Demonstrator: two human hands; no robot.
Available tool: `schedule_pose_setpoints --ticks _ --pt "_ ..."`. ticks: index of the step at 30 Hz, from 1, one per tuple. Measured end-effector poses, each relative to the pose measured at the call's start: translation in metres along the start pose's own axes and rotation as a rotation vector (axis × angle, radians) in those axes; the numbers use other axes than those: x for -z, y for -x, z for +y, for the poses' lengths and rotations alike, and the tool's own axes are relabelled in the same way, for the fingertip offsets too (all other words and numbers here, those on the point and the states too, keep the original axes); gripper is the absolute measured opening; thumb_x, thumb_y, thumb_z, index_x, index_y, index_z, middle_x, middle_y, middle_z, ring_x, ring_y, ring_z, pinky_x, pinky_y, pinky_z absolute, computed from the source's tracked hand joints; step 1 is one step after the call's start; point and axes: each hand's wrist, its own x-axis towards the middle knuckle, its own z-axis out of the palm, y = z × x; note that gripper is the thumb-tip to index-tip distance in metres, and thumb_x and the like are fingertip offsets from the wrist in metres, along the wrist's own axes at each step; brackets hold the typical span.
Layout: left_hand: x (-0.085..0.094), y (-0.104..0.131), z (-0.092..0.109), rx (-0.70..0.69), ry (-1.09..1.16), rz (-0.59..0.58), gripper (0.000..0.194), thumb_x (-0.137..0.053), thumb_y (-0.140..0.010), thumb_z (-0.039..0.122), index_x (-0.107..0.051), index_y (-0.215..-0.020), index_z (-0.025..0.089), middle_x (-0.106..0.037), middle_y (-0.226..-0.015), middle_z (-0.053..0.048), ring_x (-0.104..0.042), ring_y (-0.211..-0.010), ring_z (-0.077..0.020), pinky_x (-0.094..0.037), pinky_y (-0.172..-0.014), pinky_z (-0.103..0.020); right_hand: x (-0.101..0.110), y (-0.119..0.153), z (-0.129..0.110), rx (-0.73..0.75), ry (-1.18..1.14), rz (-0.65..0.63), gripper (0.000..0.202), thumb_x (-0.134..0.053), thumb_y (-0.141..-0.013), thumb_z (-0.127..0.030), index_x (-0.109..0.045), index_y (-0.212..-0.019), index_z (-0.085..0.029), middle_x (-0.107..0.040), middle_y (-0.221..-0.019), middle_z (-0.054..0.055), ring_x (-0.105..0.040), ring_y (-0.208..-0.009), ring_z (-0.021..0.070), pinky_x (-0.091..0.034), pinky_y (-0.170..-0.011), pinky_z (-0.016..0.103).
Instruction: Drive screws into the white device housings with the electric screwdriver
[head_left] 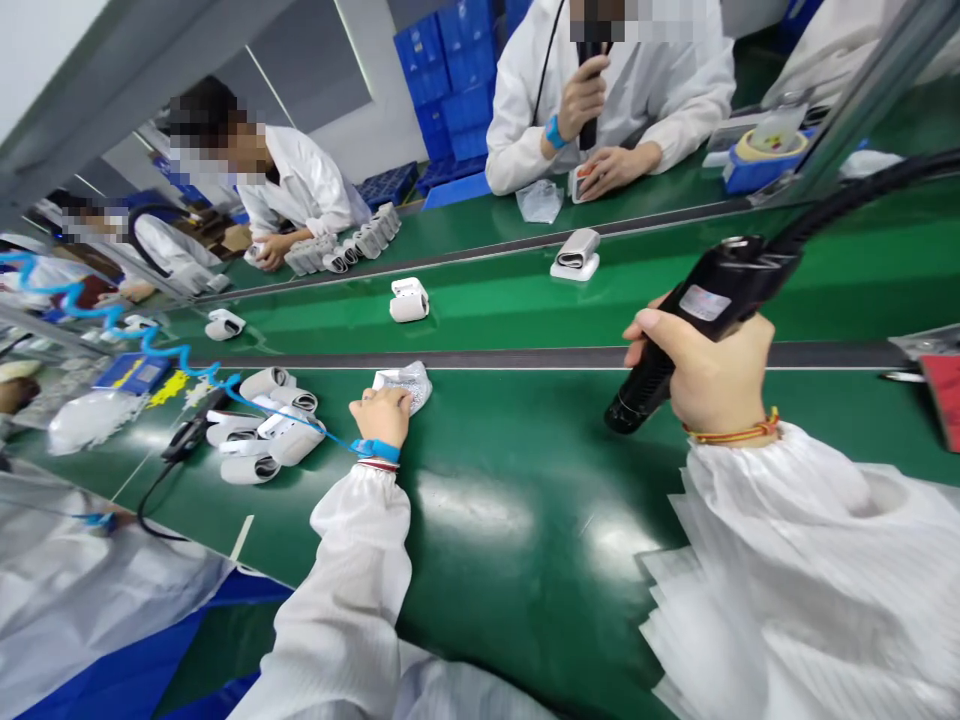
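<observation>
My right hand (pixel 712 365) is wrapped round a black electric screwdriver (pixel 705 295), its tip pointing down and left over the green table. A thick black cable leaves the tool's upper end. On the left, my left hand (pixel 384 415) has its fingers curled at a small clear plastic bag (pixel 416 385) that holds small shiny pieces. Its fingertips are hidden, so what they pinch does not show. Left of that hand lies a group of white cuffed devices (pixel 289 435), each with a rolled grey-white band.
A conveyor belt (pixel 487 310) crosses in front, carrying several white devices (pixel 409 300). Beyond it, co-workers in white coats sit; one holds a black tool. A blue coiled cord (pixel 154 340) runs to my left wrist. Another black screwdriver (pixel 186 437) and yellow pieces (pixel 169 388) lie left.
</observation>
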Motion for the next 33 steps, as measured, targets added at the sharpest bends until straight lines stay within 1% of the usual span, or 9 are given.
schedule_pose_setpoints --ticks 8,11,13,15,17,20,22,25,33 --pt "0.001 0.002 -0.007 -0.040 -0.011 0.099 0.032 -0.044 -0.089 0.041 -0.068 -0.084 0.020 -0.068 -0.091 -0.010 -0.053 -0.091 -0.0288 -0.028 -0.075 -0.041 -0.001 0.006 0.003 0.054 0.014 -0.059 0.014 -0.070 -0.069 -0.028 -0.060 -0.066 -0.020 -0.056 -0.052 -0.001 -0.054 -0.045 0.0159 -0.043 -0.046 0.032" --pt "0.006 0.004 -0.003 -0.064 0.017 0.189 0.031 -0.042 -0.090 0.037 -0.068 -0.089 0.021 -0.068 -0.092 -0.009 -0.054 -0.088 -0.0283 -0.027 -0.075 -0.041 -0.002 0.004 0.000 0.031 0.009 -0.047 0.013 -0.070 -0.068 -0.025 -0.060 -0.064 -0.018 -0.057 -0.051 -0.001 -0.053 -0.043 0.0148 -0.043 -0.044 0.030" --pt "0.009 0.010 0.013 -0.147 0.093 0.278 0.029 -0.041 -0.091 0.033 -0.067 -0.092 0.021 -0.068 -0.094 -0.008 -0.054 -0.089 -0.0267 -0.027 -0.077 -0.041 -0.002 0.002 -0.002 -0.001 -0.005 -0.037 0.012 -0.069 -0.066 -0.023 -0.059 -0.062 -0.017 -0.057 -0.051 -0.001 -0.053 -0.041 0.0138 -0.043 -0.042 0.029" --pt "0.010 0.021 0.042 -0.330 0.213 0.290 0.027 -0.041 -0.092 0.030 -0.066 -0.090 0.021 -0.069 -0.093 -0.006 -0.054 -0.089 -0.0238 -0.028 -0.078 -0.040 -0.003 0.001 -0.003 -0.016 -0.030 -0.040 0.012 -0.069 -0.065 -0.021 -0.059 -0.060 -0.017 -0.057 -0.051 -0.001 -0.052 -0.041 0.0129 -0.042 -0.041 0.027" --pt "0.009 0.036 0.080 -0.565 0.336 0.176 0.026 -0.042 -0.092 0.033 -0.065 -0.086 0.021 -0.069 -0.087 -0.004 -0.055 -0.086 -0.0204 -0.030 -0.077 -0.036 -0.003 0.003 -0.004 0.017 -0.070 -0.045 0.013 -0.069 -0.066 -0.022 -0.059 -0.060 -0.017 -0.057 -0.052 -0.001 -0.052 -0.041 0.0126 -0.042 -0.042 0.027" --pt "0.007 0.057 0.136 -0.751 0.441 -0.006 0.029 -0.046 -0.091 0.039 -0.063 -0.079 0.020 -0.067 -0.076 -0.001 -0.055 -0.079 -0.0174 -0.032 -0.073 -0.034 -0.003 0.008 -0.009 0.069 -0.176 -0.031 0.012 -0.068 -0.068 -0.023 -0.059 -0.064 -0.017 -0.058 -0.057 0.000 -0.053 -0.043 0.0138 -0.043 -0.043 0.029" --pt "0.007 0.064 0.160 -0.836 0.457 -0.098 0.029 -0.048 -0.089 0.042 -0.062 -0.077 0.019 -0.067 -0.075 0.000 -0.055 -0.077 -0.0168 -0.033 -0.073 -0.033 -0.003 0.013 -0.013 0.071 -0.247 -0.035 0.011 -0.067 -0.069 -0.024 -0.058 -0.067 -0.018 -0.059 -0.061 0.000 -0.054 -0.043 0.0144 -0.043 -0.043 0.030" --pt "0.009 0.067 0.171 -0.868 0.448 -0.150 0.032 -0.049 -0.087 0.045 -0.061 -0.076 0.018 -0.066 -0.074 -0.001 -0.055 -0.077 -0.0169 -0.033 -0.073 -0.033 -0.005 0.020 -0.018 0.068 -0.281 -0.081 0.011 -0.066 -0.071 -0.026 -0.058 -0.071 -0.018 -0.060 -0.063 0.001 -0.054 -0.044 0.0143 -0.044 -0.044 0.030" --pt "0.009 0.065 0.163 -0.941 0.428 -0.059 0.038 -0.040 -0.092 0.044 -0.061 -0.079 0.016 -0.062 -0.069 -0.004 -0.055 -0.075 -0.0180 -0.035 -0.071 -0.034 -0.006 0.026 -0.019 0.045 -0.256 -0.138 0.013 -0.067 -0.072 -0.028 -0.058 -0.074 -0.019 -0.059 -0.059 -0.001 -0.054 -0.047 0.0141 -0.046 -0.051 0.030"
